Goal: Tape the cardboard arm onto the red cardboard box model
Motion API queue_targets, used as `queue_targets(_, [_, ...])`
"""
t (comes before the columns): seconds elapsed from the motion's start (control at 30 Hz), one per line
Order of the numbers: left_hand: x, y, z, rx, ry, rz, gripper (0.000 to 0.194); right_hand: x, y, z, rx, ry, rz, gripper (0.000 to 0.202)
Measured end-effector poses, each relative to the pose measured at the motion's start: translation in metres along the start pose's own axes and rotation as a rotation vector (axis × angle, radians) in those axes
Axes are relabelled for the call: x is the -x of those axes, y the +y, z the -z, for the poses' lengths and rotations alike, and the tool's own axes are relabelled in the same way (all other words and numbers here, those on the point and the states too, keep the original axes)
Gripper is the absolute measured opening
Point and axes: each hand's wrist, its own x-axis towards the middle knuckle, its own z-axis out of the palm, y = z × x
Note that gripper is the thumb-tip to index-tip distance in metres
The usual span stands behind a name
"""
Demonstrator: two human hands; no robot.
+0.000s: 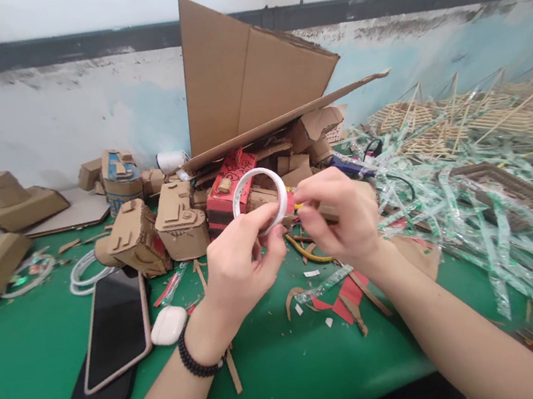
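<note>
Two hands are up over the green table (287,392), and the left hand (236,265) holds a roll of white tape (282,190) between its thumb and finger, while the right hand (344,214) is just beside it with its fingers bent and close together, but I cannot tell if they pinch a bit of tape. Some boxy cardboard shapes (181,220) behind them look already put together, and red paper scraps (349,291) lie about. No long strip clearly hangs off the roll, so pulling tape seems barely begun, with most left.
</note>
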Motion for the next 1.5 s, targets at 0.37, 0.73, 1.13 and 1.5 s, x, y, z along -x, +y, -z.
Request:
queue_targets(0.37, [0.005, -0.009, -0.007, 0.119, -0.003, 0.116, 0.02, 0.007, 0.005, 0.042, 0.453, -1.128, -0.589, 0.026])
queue_targets(0.73, [-0.001, -0.01, 0.0, 0.142, 0.093, 0.07, 0.02, 0.021, -0.006, 0.025, 0.624, -1.424, -0.477, 0.031])
queue_targets(1.13, [0.002, -0.018, -0.001, 0.09, 0.037, 0.138, 0.02, 0.015, 0.005, 0.027, 0.675, -1.458, -0.32, 0.034])
queue_targets(1.5, [0.005, -0.02, -0.006, 0.089, -0.022, 0.14, 0.023, -0.004, -0.001, 0.07, 0.612, -1.44, -0.366, 0.041])
